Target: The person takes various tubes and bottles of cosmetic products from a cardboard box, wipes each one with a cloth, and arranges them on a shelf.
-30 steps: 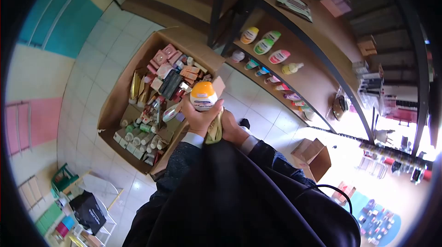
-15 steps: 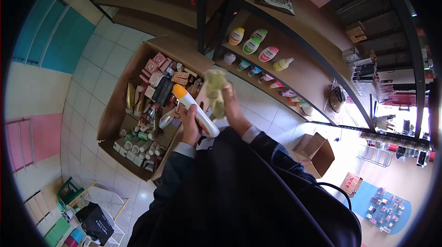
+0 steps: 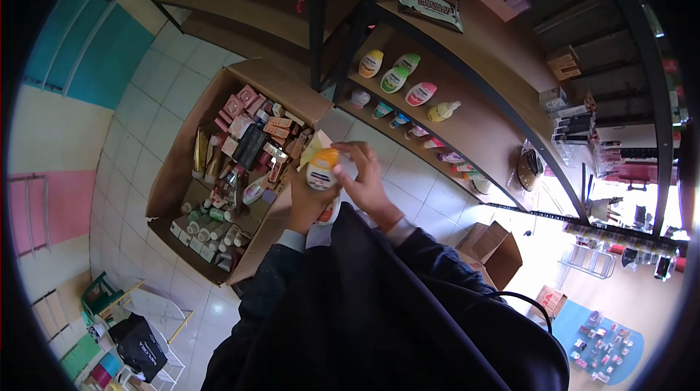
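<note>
My left hand [image 3: 308, 205] is wrapped around a white bottle with an orange-yellow cap [image 3: 326, 158], its label facing up at me. Across from it, my right hand [image 3: 368, 185] curls at the bottle's upper end, thumb against its side, fingers slightly blurred. A pale yellow cloth [image 3: 314, 146] shows just beyond the cap; which hand grips it is hidden. Below both hands stands a large open cardboard box [image 3: 240, 70] holding pink compacts [image 3: 233, 105], a dark palette [image 3: 250, 145] and several white tubes and bottles [image 3: 211, 229].
A shelf unit [image 3: 467, 125] at upper right carries several coloured bottles [image 3: 394, 79], tubes and a chocolate packet [image 3: 429, 8]. Another open carton [image 3: 490, 252] sits on the tiled floor to my right. A white stand with a black bag [image 3: 138, 347] is at lower left.
The bottle has turned so that its cap and label face me more. My right hand has come in against it, and the cloth has shifted left, behind the bottle.
</note>
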